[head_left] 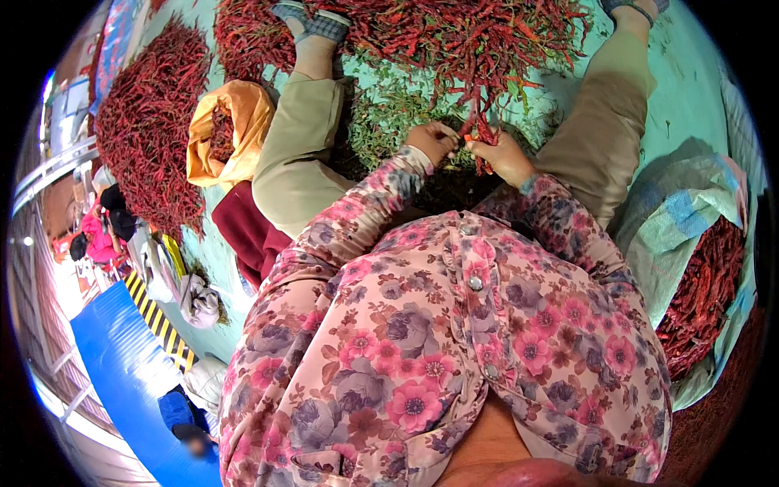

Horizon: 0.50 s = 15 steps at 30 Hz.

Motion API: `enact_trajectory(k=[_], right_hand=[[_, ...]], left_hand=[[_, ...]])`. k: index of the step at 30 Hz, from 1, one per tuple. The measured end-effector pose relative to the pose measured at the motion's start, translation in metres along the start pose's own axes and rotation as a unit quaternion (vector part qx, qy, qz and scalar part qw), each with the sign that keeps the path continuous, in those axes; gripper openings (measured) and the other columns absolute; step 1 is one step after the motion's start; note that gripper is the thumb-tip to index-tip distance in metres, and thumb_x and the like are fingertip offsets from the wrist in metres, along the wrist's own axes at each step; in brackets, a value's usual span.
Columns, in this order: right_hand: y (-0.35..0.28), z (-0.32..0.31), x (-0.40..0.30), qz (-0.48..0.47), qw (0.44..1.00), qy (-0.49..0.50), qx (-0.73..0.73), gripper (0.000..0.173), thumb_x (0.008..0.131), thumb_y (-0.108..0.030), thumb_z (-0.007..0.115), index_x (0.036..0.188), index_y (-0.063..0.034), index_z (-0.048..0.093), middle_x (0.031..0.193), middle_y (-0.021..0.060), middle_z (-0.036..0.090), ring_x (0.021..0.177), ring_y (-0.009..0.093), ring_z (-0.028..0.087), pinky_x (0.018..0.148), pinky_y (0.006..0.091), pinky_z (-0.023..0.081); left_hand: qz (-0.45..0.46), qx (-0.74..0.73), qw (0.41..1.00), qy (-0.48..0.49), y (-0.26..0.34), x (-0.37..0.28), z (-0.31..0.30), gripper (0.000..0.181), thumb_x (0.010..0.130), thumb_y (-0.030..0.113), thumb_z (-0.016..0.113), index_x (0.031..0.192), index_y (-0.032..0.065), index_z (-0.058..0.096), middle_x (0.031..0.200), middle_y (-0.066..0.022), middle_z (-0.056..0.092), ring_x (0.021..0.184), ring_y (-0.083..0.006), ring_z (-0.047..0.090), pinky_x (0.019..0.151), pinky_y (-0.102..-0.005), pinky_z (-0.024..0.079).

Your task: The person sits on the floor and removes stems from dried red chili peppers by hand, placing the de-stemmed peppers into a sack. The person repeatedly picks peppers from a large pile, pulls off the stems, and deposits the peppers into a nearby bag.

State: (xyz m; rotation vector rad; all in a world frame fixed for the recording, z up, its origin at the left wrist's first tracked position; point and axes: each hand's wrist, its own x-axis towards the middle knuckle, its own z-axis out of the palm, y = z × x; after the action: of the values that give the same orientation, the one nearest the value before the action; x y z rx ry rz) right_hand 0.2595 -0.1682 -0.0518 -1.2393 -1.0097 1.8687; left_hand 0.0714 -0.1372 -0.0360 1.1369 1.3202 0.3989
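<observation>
Between my spread legs my two hands meet close together over a heap of green stems and leaves (389, 125). My right hand (506, 159) grips a small bunch of long red chillies (485, 125), some of them hanging below the thumb. The fingertips of my left hand (431, 143) pinch the end of one red chilli (470, 115) beside that bunch; the exact contact is small and partly hidden by the fingers. Just beyond the hands spreads a large pile of red chillies (420, 36) with green stems among them.
At left lie another chilli pile (152, 122), an orange sack (252, 109) with chillies inside and a maroon cloth (246, 225). A woven plastic sack (663, 213) of red chillies stands by my right side. Other people (100, 234) are in the left background, one near a blue panel (128, 341).
</observation>
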Motion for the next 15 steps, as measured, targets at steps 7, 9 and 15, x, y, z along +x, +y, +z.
enact_trajectory(k=[7,9,15], right_hand=[[0.013,-0.003,-0.009,0.001,0.999,-0.031,0.027,0.020,0.080,-0.017,0.063,0.094,-0.0030,0.060,0.080,-0.0008,0.057,0.072,0.010,0.051,0.065,0.0285,0.041],[0.014,-0.003,-0.008,0.008,0.999,-0.040,0.027,0.020,0.081,-0.017,0.063,0.094,-0.0032,0.060,0.081,-0.0005,0.057,0.073,0.011,0.052,0.066,0.0295,0.041],[0.010,0.000,-0.006,-0.037,0.998,-0.005,-0.054,0.023,0.082,-0.021,0.062,0.097,-0.0033,0.060,0.083,-0.0001,0.058,0.074,0.012,0.051,0.068,0.0317,0.041]], left_hand=[[0.078,0.267,0.960,0.003,0.003,-0.019,0.017,0.008,0.080,0.010,0.062,0.084,0.0035,0.059,0.070,-0.0091,0.062,0.060,-0.0185,0.058,0.056,-0.0318,0.046],[0.102,0.322,0.941,0.010,0.008,-0.021,0.017,0.012,0.078,0.012,0.063,0.085,0.0043,0.059,0.069,-0.0112,0.061,0.059,-0.0228,0.058,0.058,-0.0341,0.046],[0.116,0.336,0.935,0.006,0.015,-0.023,0.018,0.011,0.080,0.012,0.062,0.085,0.0036,0.059,0.073,-0.0102,0.062,0.061,-0.0225,0.059,0.058,-0.0333,0.047]])
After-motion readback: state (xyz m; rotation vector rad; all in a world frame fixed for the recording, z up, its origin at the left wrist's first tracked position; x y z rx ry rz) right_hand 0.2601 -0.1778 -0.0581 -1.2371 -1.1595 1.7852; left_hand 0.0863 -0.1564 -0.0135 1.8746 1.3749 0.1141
